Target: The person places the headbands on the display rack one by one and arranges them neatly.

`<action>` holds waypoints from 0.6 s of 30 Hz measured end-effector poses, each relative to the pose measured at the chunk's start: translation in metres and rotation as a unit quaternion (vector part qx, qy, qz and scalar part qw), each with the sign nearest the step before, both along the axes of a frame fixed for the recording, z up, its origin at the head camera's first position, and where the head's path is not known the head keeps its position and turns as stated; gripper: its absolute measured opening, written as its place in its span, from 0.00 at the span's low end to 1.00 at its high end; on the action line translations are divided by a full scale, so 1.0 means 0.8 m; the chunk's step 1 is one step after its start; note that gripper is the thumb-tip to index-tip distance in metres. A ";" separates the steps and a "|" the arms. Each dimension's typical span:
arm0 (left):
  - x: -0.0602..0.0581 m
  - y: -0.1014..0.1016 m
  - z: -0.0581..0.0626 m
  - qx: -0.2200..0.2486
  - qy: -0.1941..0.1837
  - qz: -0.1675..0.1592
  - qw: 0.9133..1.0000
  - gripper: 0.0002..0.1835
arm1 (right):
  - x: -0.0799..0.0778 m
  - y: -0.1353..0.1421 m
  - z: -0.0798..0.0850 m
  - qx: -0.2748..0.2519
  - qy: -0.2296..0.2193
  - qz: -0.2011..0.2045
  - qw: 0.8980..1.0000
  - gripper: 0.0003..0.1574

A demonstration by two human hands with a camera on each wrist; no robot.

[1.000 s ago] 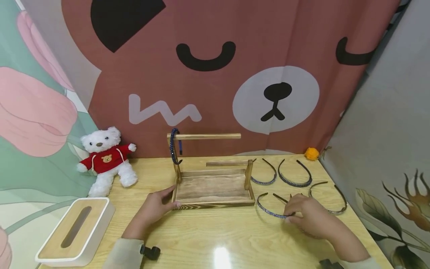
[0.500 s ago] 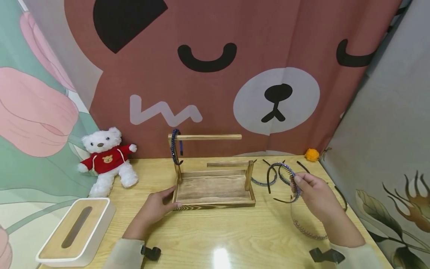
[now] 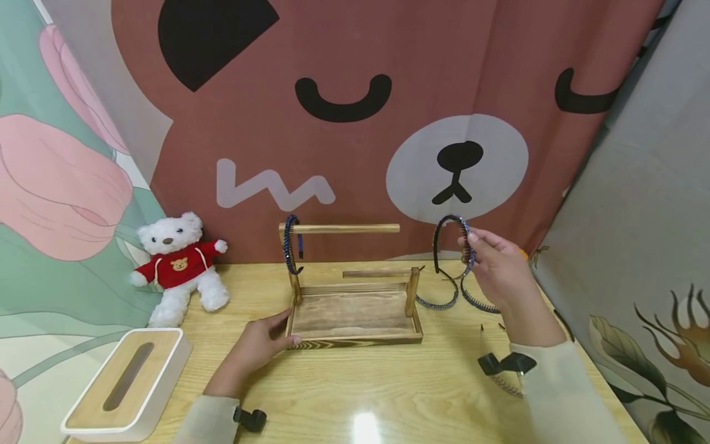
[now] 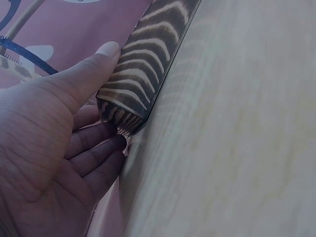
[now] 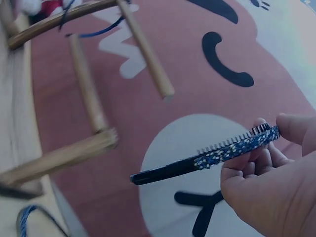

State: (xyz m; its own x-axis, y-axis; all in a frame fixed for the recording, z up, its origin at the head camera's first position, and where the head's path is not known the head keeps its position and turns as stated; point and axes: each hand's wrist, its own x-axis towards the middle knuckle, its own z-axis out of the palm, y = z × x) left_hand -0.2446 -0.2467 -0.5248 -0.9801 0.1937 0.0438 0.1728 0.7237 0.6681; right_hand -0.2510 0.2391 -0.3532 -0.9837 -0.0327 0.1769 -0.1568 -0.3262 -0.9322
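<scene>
Up beside the rack's right end, my right hand (image 3: 503,268) pinches a toothed headband (image 5: 232,152) between thumb and fingers. Its outer side is covered in blue glitter, and its black ends point away from the hand in the right wrist view. My left hand (image 3: 256,345) holds the front left corner of a wooden rack (image 3: 357,340), thumb on the front edge and fingers round the corner. This rack has a shallow tray, a high bar (image 3: 349,228) and a lower bar (image 3: 374,273). One dark blue headband (image 3: 288,243) hangs at the high bar's left end.
More headbands lie on the table at right, among them a blue one (image 3: 438,305) and a toothed one (image 3: 480,302). Another (image 3: 506,386) is partly hidden by the right sleeve. A white teddy bear (image 3: 180,271) sits at back left, behind a tissue box (image 3: 124,382).
My right hand has picked up the glitter headband from the table, raised it and carried it back towards the wall. My left hand has stayed at the rack's corner.
</scene>
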 end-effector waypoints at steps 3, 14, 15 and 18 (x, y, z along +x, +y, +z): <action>0.001 0.000 0.001 0.001 -0.001 0.001 1.000 0.43 | -0.012 -0.012 0.016 -0.032 0.005 -0.008 0.999 0.07; 0.001 0.001 0.000 0.010 -0.007 -0.002 1.000 0.42 | -0.043 -0.066 0.015 -0.063 -0.010 -0.038 0.997 0.09; 0.001 0.001 -0.001 0.009 -0.004 -0.002 1.000 0.41 | -0.044 -0.072 0.014 -0.061 -0.010 -0.039 0.997 0.09; 0.000 0.000 -0.002 0.008 0.001 0.000 1.000 0.41 | -0.048 -0.095 0.013 -0.055 -0.011 -0.033 0.998 0.07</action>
